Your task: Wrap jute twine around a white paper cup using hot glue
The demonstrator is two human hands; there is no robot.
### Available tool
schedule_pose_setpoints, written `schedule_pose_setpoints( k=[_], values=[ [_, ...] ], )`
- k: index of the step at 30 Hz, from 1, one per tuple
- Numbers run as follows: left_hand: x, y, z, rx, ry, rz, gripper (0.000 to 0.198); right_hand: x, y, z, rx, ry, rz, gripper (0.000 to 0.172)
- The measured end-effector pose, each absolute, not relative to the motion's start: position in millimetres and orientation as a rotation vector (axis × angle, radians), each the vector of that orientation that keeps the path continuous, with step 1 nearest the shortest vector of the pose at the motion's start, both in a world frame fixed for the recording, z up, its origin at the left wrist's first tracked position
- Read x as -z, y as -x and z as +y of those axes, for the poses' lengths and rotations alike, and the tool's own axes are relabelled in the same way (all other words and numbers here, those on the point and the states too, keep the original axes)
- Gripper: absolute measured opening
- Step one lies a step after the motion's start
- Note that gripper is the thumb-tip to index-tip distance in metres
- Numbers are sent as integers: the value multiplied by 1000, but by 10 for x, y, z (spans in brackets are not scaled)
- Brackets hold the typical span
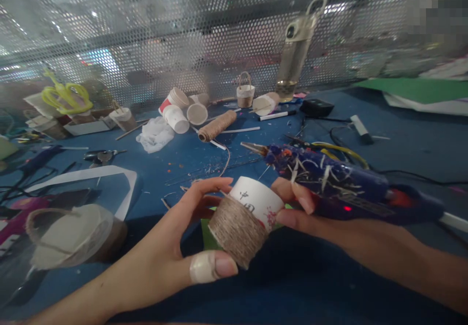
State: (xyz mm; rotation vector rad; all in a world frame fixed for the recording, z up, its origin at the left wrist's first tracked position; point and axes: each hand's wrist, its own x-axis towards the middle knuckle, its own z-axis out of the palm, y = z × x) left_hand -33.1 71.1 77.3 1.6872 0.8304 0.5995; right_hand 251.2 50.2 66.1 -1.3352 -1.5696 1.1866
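Observation:
My left hand point(171, 247), its thumb wrapped in a pale bandage, is curled around a tilted paper cup point(256, 195). Brown twine point(239, 230) is wound closely around one part of the cup; the rest is bare white with dark characters and a pink print. With thumb and fingers, my right hand point(305, 213) pinches the cup's right edge. Just beyond that hand lies a blue glue gun point(336, 178) with a small red light and dried glue strands on its body. From the twine roll point(219, 126) behind, a loose strand runs toward the cup.
A small twine-handled basket point(91, 237) stands at left, near a curved white paper strip point(124, 183). Several paper cups point(175, 118), crumpled tissue point(155, 133), a marker point(277, 115) and a water bottle point(292, 54) are farther back. Green paper point(420, 93) lies at right.

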Motion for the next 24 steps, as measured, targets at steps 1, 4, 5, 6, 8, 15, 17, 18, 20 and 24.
schedule_pose_setpoints(
  k=[1,4,5,6,8,15,17,18,20,24],
  values=[
    [-769,332,710,-591,-1693,837,72,-666,-2507,501,-1193,1353,-1556,47],
    [-768,327,709,-611,-1714,879,73,-662,-2501,517,-1169,1329,-1578,45],
    [-770,326,710,-613,-1719,884,72,-658,-2502,527,-1151,1279,-1613,39],
    [-774,326,712,-617,-1730,885,71,-657,-2504,538,-1140,1226,-1643,35],
    [-780,335,719,-631,-1791,891,66,-663,-2507,559,-1136,1165,-1694,29],
    [-784,367,735,-723,-1974,936,67,-714,-2472,593,-1077,1114,-1664,23],
    [-781,359,727,-756,-1912,968,55,-696,-2469,601,-1095,1106,-1638,24],
    [-781,356,725,-772,-1881,981,51,-681,-2473,605,-1097,1107,-1632,25],
    [-780,354,733,-789,-1842,992,50,-646,-2484,610,-1066,1123,-1616,29],
    [-783,384,784,-734,-1876,948,47,-630,-2492,603,-991,1253,-1585,36]
  ],
)
